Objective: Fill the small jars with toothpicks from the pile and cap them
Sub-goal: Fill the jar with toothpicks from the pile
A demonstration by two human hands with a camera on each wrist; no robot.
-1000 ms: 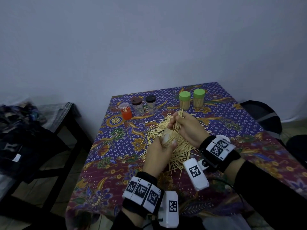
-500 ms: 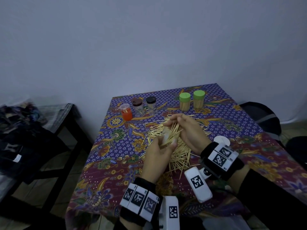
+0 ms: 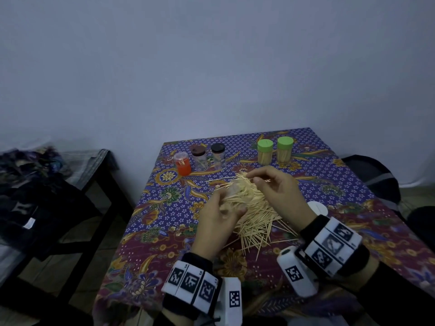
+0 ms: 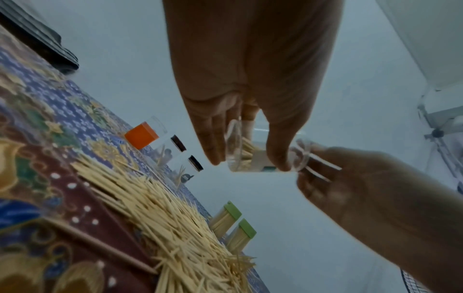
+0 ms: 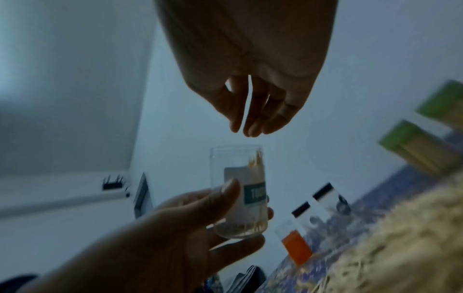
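Over the floral tablecloth (image 3: 329, 180) and toothpick pile (image 3: 254, 215), the left hand (image 3: 216, 222) grips a clear labelled jar (image 5: 240, 190); the right hand (image 3: 277, 191) hovers just beyond its mouth, fingers loosely extended, empty.

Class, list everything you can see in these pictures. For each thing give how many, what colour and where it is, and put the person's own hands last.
clear jar: one, clear with a white and teal label, uncapped, partly filled, held above the pile
toothpick pile: one, pale wood, middle of the table
green-capped jars: two, full of toothpicks, far right of the table
dark-capped jars: two, clear, far left, only a few toothpicks inside
orange jar: one, orange, no cap on it, left of the dark-capped jars
white lid: one, white, on the cloth by the right wrist
tablecloth: one, blue and maroon floral, covers the table
dark bench: one, left of the table, dark clothes on it
left hand: holds the clear jar
right hand: fingers relaxed just above the jar mouth
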